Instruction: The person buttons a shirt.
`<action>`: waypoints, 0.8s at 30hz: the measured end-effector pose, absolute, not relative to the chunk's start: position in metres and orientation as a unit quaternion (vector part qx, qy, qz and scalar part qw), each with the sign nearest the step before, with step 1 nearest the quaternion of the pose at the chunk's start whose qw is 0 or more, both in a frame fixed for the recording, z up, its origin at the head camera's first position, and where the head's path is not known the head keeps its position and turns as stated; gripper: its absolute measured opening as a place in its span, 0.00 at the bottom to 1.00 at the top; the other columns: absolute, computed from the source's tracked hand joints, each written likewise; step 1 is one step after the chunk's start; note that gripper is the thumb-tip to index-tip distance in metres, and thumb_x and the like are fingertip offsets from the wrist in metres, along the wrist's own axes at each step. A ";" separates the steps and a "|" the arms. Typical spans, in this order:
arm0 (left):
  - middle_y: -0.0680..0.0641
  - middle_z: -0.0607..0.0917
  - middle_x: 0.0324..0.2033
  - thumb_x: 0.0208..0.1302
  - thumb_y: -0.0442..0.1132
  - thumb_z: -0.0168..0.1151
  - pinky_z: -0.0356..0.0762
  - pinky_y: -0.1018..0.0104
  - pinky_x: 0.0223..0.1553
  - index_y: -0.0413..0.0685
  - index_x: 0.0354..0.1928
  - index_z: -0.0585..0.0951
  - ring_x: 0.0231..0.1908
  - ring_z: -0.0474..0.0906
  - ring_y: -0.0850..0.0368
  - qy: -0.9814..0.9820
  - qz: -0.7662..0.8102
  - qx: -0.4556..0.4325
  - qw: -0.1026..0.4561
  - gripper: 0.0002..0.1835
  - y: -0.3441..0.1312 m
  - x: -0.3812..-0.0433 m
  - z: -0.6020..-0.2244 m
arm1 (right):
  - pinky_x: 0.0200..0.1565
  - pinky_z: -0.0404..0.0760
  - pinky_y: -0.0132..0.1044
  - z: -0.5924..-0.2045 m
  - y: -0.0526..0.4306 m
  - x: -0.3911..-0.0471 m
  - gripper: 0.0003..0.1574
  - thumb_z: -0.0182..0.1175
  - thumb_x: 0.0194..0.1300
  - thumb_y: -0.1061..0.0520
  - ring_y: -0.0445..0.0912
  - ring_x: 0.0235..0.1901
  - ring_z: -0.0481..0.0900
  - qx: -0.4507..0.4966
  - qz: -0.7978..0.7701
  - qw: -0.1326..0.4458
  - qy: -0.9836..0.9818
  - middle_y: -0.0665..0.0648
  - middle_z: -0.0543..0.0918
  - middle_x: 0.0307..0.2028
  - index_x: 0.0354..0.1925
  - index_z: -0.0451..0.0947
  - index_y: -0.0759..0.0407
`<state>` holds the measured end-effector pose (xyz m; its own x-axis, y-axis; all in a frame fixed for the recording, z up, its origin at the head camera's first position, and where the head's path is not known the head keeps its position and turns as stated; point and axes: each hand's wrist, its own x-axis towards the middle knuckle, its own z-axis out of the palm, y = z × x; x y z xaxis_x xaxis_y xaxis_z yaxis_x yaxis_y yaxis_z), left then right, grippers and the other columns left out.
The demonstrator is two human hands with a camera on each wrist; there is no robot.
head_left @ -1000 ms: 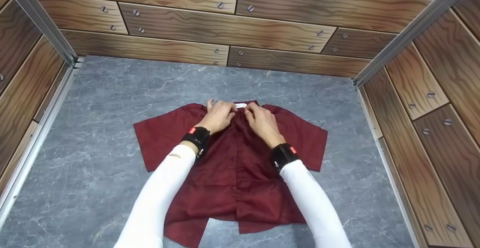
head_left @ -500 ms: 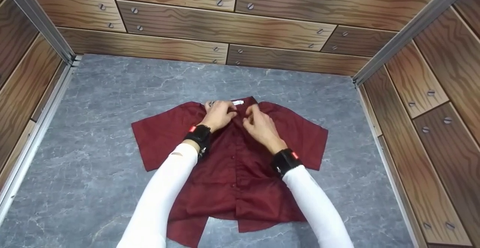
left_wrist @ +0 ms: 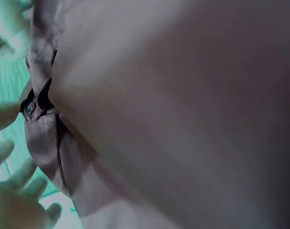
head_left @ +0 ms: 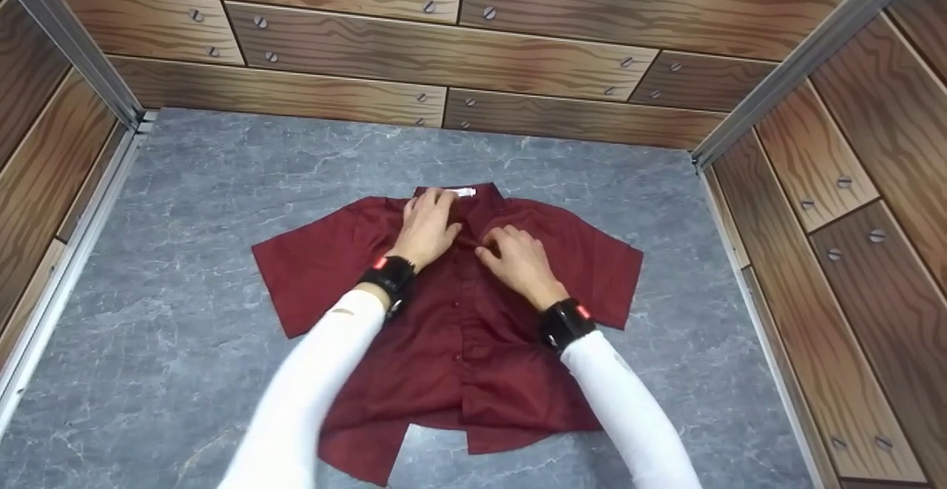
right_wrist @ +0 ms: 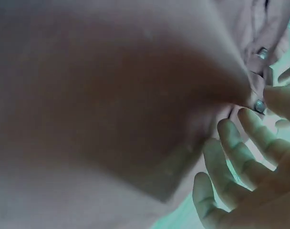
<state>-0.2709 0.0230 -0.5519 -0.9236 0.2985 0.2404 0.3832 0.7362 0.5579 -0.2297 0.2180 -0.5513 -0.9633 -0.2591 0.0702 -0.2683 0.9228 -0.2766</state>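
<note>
On the desk point(head_left: 192, 371), the shirt point(head_left: 430, 319) extends outward, collar point(head_left: 487, 206) farthest, beneath a straight-fingered left hand point(head_left: 427, 230) and right hand point(head_left: 519, 261) of unclear grip.

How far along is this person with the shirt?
Looks done: shirt spread front-up, short sleeves out. In hand: left hand at the collar, right hand beside a button. Perhaps remaining: the uneven hem; whether the collar is fastened, I can't tell.

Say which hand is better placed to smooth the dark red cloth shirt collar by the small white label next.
Left hand, probably: in the head view its fingers lie at the collar, beside the label. The right hand sits lower in that picture, farther from the label.
</note>
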 end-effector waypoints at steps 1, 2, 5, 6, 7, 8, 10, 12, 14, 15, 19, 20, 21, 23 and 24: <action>0.45 0.75 0.51 0.60 0.39 0.66 0.57 0.44 0.66 0.48 0.53 0.75 0.58 0.71 0.47 -0.925 -0.315 -0.195 0.082 0.19 0.019 -0.267 -0.552 | 0.41 0.77 0.52 -0.550 0.220 -0.228 0.18 0.59 0.65 0.42 0.53 0.42 0.79 0.135 0.142 0.022 -0.980 0.54 0.81 0.40 0.44 0.80 0.51; 0.45 0.74 0.50 0.59 0.38 0.66 0.59 0.45 0.65 0.47 0.51 0.75 0.57 0.71 0.47 -0.922 -0.314 -0.205 0.095 0.18 0.014 -0.263 -0.552 | 0.43 0.76 0.53 -0.548 0.223 -0.227 0.18 0.59 0.65 0.42 0.54 0.44 0.79 0.134 0.140 0.026 -0.981 0.55 0.81 0.42 0.45 0.81 0.51; 0.44 0.73 0.51 0.58 0.41 0.68 0.59 0.44 0.64 0.48 0.48 0.77 0.58 0.69 0.45 -0.927 -0.290 -0.214 0.105 0.16 -0.001 -0.246 -0.554 | 0.51 0.73 0.58 -0.547 0.235 -0.221 0.22 0.58 0.65 0.41 0.57 0.55 0.75 0.130 0.129 0.019 -0.983 0.56 0.79 0.53 0.53 0.79 0.48; 0.43 0.73 0.52 0.58 0.44 0.68 0.58 0.42 0.64 0.50 0.49 0.78 0.59 0.68 0.44 -0.934 -0.274 -0.209 0.097 0.18 -0.006 -0.240 -0.555 | 0.54 0.71 0.60 -0.547 0.239 -0.219 0.25 0.58 0.65 0.40 0.58 0.60 0.71 0.127 0.124 0.009 -0.984 0.57 0.77 0.57 0.57 0.77 0.46; 0.42 0.72 0.55 0.58 0.49 0.68 0.56 0.39 0.64 0.52 0.52 0.78 0.62 0.66 0.43 -0.943 -0.255 -0.200 0.082 0.21 -0.012 -0.235 -0.556 | 0.57 0.68 0.63 -0.548 0.243 -0.217 0.29 0.57 0.65 0.37 0.60 0.64 0.67 0.120 0.119 -0.005 -0.986 0.57 0.73 0.62 0.61 0.74 0.44; 0.41 0.70 0.58 0.58 0.53 0.67 0.53 0.35 0.65 0.54 0.55 0.77 0.65 0.62 0.41 -0.951 -0.236 -0.188 0.063 0.25 -0.017 -0.231 -0.557 | 0.59 0.64 0.66 -0.550 0.247 -0.216 0.33 0.57 0.64 0.35 0.61 0.68 0.61 0.113 0.116 -0.022 -0.987 0.58 0.69 0.67 0.65 0.70 0.41; 0.39 0.65 0.65 0.57 0.63 0.63 0.46 0.29 0.64 0.60 0.64 0.72 0.70 0.53 0.37 -0.966 -0.202 -0.162 0.017 0.34 -0.027 -0.225 -0.560 | 0.61 0.56 0.72 -0.553 0.253 -0.213 0.41 0.55 0.63 0.29 0.64 0.73 0.49 0.095 0.108 -0.062 -0.988 0.58 0.58 0.73 0.70 0.61 0.36; 0.37 0.57 0.71 0.56 0.71 0.57 0.37 0.23 0.62 0.67 0.70 0.65 0.73 0.43 0.34 -0.974 -0.177 -0.136 -0.027 0.40 -0.036 -0.223 -0.566 | 0.60 0.51 0.77 -0.557 0.257 -0.212 0.48 0.52 0.60 0.24 0.67 0.74 0.41 0.075 0.099 -0.104 -0.987 0.58 0.48 0.76 0.74 0.52 0.32; 0.37 0.49 0.75 0.56 0.76 0.50 0.30 0.20 0.59 0.70 0.73 0.58 0.74 0.35 0.32 -0.976 -0.173 -0.114 -0.067 0.44 -0.043 -0.225 -0.571 | 0.58 0.48 0.79 -0.561 0.259 -0.211 0.53 0.50 0.58 0.21 0.69 0.73 0.36 0.054 0.095 -0.139 -0.984 0.57 0.42 0.77 0.75 0.46 0.32; 0.38 0.46 0.75 0.57 0.77 0.46 0.28 0.19 0.58 0.70 0.74 0.55 0.74 0.33 0.32 -0.976 -0.174 -0.103 -0.083 0.45 -0.046 -0.226 -0.573 | 0.57 0.47 0.80 -0.562 0.259 -0.211 0.55 0.48 0.57 0.19 0.70 0.73 0.35 0.044 0.093 -0.153 -0.983 0.57 0.40 0.77 0.75 0.44 0.32; 0.41 0.39 0.76 0.58 0.79 0.38 0.25 0.18 0.56 0.67 0.76 0.48 0.74 0.28 0.33 -0.975 -0.174 -0.067 -0.124 0.48 -0.055 -0.236 -0.577 | 0.55 0.48 0.82 -0.563 0.257 -0.212 0.58 0.47 0.56 0.17 0.71 0.72 0.34 0.012 0.092 -0.180 -0.979 0.56 0.37 0.77 0.76 0.41 0.35; 0.42 0.37 0.77 0.58 0.79 0.37 0.25 0.18 0.56 0.67 0.76 0.48 0.74 0.28 0.34 -0.975 -0.170 -0.061 -0.130 0.48 -0.056 -0.239 -0.576 | 0.54 0.49 0.82 -0.562 0.257 -0.214 0.59 0.47 0.56 0.17 0.72 0.72 0.34 0.008 0.095 -0.183 -0.979 0.57 0.37 0.77 0.76 0.41 0.36; 0.43 0.37 0.77 0.58 0.79 0.37 0.25 0.18 0.56 0.67 0.76 0.47 0.74 0.27 0.35 -0.976 -0.165 -0.057 -0.134 0.48 -0.057 -0.243 -0.576 | 0.54 0.49 0.82 -0.562 0.256 -0.215 0.59 0.47 0.56 0.17 0.72 0.72 0.33 0.005 0.096 -0.185 -0.978 0.57 0.37 0.77 0.76 0.41 0.36; 0.44 0.36 0.77 0.59 0.79 0.38 0.26 0.19 0.57 0.67 0.76 0.47 0.74 0.27 0.36 -0.976 -0.158 -0.054 -0.139 0.48 -0.059 -0.249 -0.574 | 0.53 0.49 0.82 -0.560 0.256 -0.219 0.59 0.47 0.56 0.18 0.71 0.72 0.33 0.002 0.098 -0.190 -0.977 0.57 0.36 0.77 0.76 0.41 0.36; 0.44 0.36 0.77 0.59 0.78 0.39 0.26 0.19 0.57 0.66 0.76 0.46 0.74 0.27 0.36 -0.976 -0.156 -0.056 -0.141 0.47 -0.059 -0.252 -0.573 | 0.53 0.49 0.82 -0.560 0.256 -0.222 0.59 0.47 0.56 0.18 0.71 0.72 0.33 0.001 0.098 -0.191 -0.977 0.57 0.36 0.77 0.76 0.40 0.36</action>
